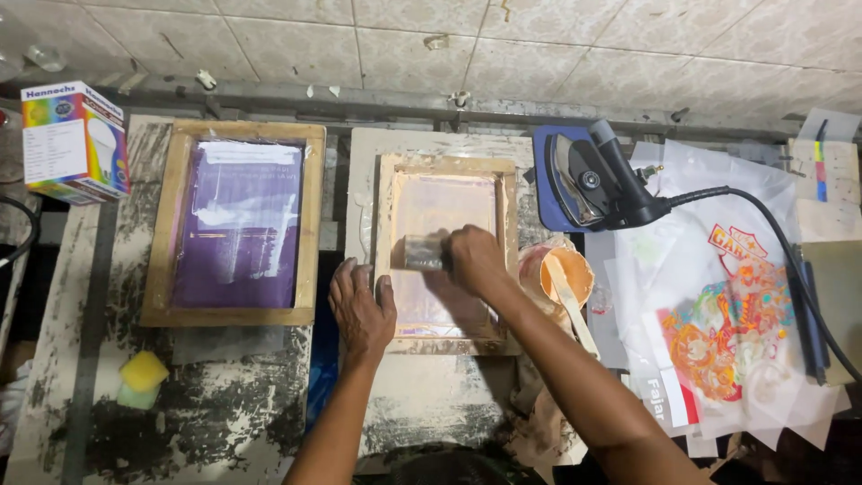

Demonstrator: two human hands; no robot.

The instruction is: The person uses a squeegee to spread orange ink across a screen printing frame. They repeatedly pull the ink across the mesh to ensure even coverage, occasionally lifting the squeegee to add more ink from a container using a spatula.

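A small wooden screen-printing frame (446, 165) with a pale pink mesh lies on a white board in the middle. My right hand (473, 257) is closed on a squeegee (423, 252) that rests across the mesh. My left hand (361, 304) lies flat on the frame's left edge, its fingers spread, pressing it down. Just right of the frame stands a small round tub of orange ink (567, 275) with a flat stick in it.
A larger wooden frame with a purple screen (237, 224) lies to the left. A colourful box (74, 140) stands at far left, a yellow-green sponge (141, 378) below it. A black iron (597, 175) with a cable and printed transfer sheets (732, 332) lie to the right.
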